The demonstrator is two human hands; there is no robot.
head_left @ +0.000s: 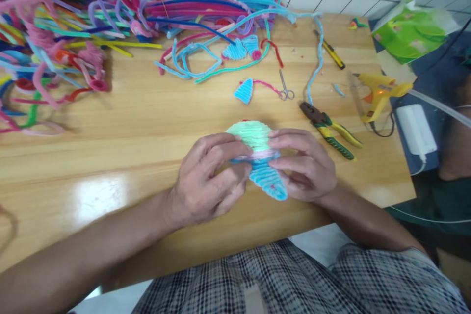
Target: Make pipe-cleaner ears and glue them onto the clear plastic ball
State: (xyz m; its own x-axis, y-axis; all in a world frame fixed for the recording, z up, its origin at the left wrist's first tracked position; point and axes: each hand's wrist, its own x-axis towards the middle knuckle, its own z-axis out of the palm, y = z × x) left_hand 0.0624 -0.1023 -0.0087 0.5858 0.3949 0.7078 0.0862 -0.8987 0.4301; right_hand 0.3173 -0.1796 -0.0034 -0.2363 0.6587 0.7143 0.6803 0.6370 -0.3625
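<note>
Between my two hands is a pipe-cleaner figure, its rounded upper part pale green, with a thin lilac band below and a blue leaf-shaped piece pointing down. My left hand grips its left edge at the band, fingers bent over it. On the other side, my right hand pinches the right edge between thumb and fingers. A small blue pipe-cleaner triangle lies just beyond, with a pink strand by it. Small scissors rest beside that strand.
Pliers and a yellow glue gun lie to the right, near a yellow utility knife. A large heap of coloured pipe cleaners fills the back left. A green packet stands at the far right corner.
</note>
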